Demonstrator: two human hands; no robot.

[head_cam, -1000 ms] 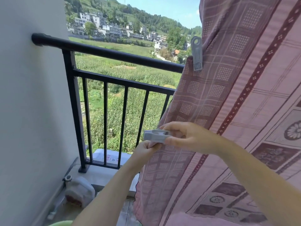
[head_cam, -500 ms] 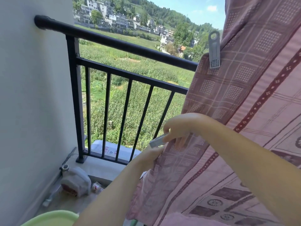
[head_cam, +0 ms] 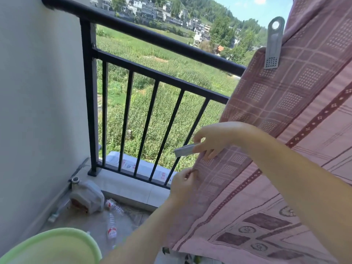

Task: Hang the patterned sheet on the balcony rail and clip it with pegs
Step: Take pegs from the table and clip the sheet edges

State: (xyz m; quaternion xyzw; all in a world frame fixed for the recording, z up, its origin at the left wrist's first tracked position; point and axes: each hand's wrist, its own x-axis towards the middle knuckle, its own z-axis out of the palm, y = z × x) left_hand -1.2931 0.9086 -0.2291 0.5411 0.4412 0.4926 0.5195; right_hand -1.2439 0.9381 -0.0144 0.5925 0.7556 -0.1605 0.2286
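Outside, pink patterned sheet (head_cam: 285, 149) draped over the black balcony rail (head_cam: 152, 38), filling the stretch right of the bare bars. One grey peg (head_cam: 273, 43) already clipped upright on the sheet's top corner, right at the rail. Well below the rail, right hand (head_cam: 219, 138) held against the sheet's left edge, fingers (head_cam: 198, 147) clamped on a second grey peg (head_cam: 185, 150) (lying roughly level, its free end pointing away from the cloth). Just under it, left hand (head_cam: 183, 184) pinching that same hanging edge, fingers together on the fabric. At the foot of the rail, by the wall: a white plastic jug (head_cam: 86, 195) on its side and empty bottles (head_cam: 112, 216) scattered on the floor. Nearer than those, bottom corner, rim of a pale green basin (head_cam: 57, 242).
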